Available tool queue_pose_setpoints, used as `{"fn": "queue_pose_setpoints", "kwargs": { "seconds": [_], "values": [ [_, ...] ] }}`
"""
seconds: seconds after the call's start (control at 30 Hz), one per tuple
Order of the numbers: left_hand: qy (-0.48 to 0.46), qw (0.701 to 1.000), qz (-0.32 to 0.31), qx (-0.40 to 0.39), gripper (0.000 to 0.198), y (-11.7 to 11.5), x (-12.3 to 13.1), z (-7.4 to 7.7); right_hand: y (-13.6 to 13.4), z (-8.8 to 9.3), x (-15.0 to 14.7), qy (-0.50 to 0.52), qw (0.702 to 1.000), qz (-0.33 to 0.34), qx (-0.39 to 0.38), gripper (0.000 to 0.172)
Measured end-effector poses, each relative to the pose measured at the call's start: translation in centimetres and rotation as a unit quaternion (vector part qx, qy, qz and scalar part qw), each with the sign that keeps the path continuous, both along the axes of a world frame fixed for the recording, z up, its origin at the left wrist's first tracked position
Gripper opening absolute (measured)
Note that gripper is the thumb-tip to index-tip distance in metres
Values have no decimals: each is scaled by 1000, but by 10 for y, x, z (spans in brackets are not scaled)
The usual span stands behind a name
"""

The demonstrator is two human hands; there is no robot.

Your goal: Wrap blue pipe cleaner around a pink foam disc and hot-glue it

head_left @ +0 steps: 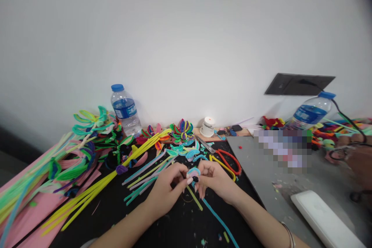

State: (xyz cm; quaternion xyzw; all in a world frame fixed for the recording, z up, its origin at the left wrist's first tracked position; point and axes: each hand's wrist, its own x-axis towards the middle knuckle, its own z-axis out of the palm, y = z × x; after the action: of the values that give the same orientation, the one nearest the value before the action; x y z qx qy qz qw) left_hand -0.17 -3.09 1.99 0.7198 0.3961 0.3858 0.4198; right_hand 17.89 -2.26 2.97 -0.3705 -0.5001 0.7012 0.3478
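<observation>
From where I stand, two clear plastic bottles with blue caps are up by the wall: the left bottle (124,110) stands upright among fuzzy-stem flowers (92,121), the right bottle (309,112) tilts. How full either one is, I can't tell. Between them sits a small white tub (207,127), what's inside hidden from me.

Just in front of the person, the left hand (171,186) and right hand (216,180) meet, the fingers of both pinching a small blue-and-lilac fuzzy piece (194,172) above the black worktop (174,228). A blue stem (217,219) trails from it toward the near edge, and a short yellow-green stem (194,197) slants below the fingers.

The black surface borders a grey one (247,162) right of the hands. Scissors (229,161) lie near that border, beyond the right hand. Loose stems (145,176) crowd the left hand's far side; yellow stems (142,150) and a pink sheet (35,217) fill the left. The most open room is the dark stretch between the forearms, dotted with scraps.
</observation>
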Motion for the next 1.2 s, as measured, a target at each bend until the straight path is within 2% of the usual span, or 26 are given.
{"fn": "queue_pose_setpoints", "kwargs": {
  "seconds": [0.17,0.27,0.4,0.5,0.67,0.87,0.97,1.1,1.2],
  "values": [
    [47,983,34,172,7,-3,-3,0,-3,-1,-6,42,999,-25,21,29],
    [43,975,38,214,13,-5,-5,-1,-4,-4,-7,69,997,-19,9,27],
    [45,962,50,263,33,-6,-7,-2,-4,-9,-8,109,994,0,-31,27],
    [60,953,43,295,35,-6,-7,-2,-3,-11,-8,117,992,10,-43,26],
    [67,953,31,293,34,-5,-6,-2,-3,-11,-7,105,993,10,-44,27],
    [36,970,31,237,45,-5,-7,-4,-2,-10,-4,85,996,-4,-18,26],
    [26,974,40,223,39,-5,-6,-2,-1,-8,-4,57,998,-8,4,27],
    [2,978,38,207,30,-4,-4,0,-3,-5,-5,-1,996,-44,83,21],
    [-15,980,41,194,16,-4,-3,2,-8,-5,-4,-95,965,-109,219,8]
  ]
}}
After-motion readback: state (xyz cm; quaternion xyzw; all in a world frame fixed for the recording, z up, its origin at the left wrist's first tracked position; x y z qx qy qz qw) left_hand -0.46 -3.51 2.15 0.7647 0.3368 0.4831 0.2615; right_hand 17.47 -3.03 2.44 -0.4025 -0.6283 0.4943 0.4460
